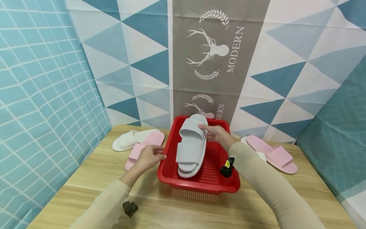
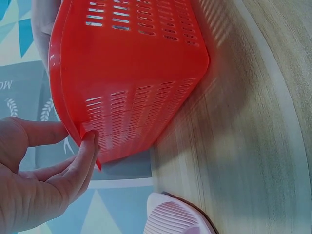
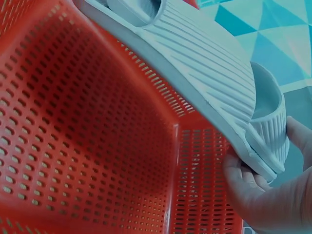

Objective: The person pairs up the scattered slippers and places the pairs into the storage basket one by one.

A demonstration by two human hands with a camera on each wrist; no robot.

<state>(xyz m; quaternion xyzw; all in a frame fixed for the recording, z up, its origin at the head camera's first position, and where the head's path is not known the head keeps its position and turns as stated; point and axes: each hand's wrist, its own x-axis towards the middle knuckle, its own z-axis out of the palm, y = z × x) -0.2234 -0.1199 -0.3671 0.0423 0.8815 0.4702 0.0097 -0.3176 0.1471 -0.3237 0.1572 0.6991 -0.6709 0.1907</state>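
Observation:
A pair of light grey slippers (image 1: 190, 152), one nested into the other, is held by my right hand (image 1: 218, 136) over the red basket (image 1: 197, 187). The right thumb lies on top near one strap and the fingers are under the sole, as the right wrist view shows along the slippers' edge (image 3: 209, 63). My left hand (image 1: 150, 158) pinches the basket's left rim between thumb and fingers. From the left wrist view, that hand (image 2: 44, 180) has its fingertips on the outside of the perforated wall (image 2: 122, 63). Whether the slippers touch the basket cannot be told.
On the wooden table (image 1: 94, 178), a white slipper (image 1: 128, 140) and a pink slipper (image 1: 138, 150) lie left of the basket. A pink slipper (image 1: 278, 156) and a partly hidden white slipper (image 1: 261, 156) lie right. Patterned cloth (image 1: 148, 63) hangs behind.

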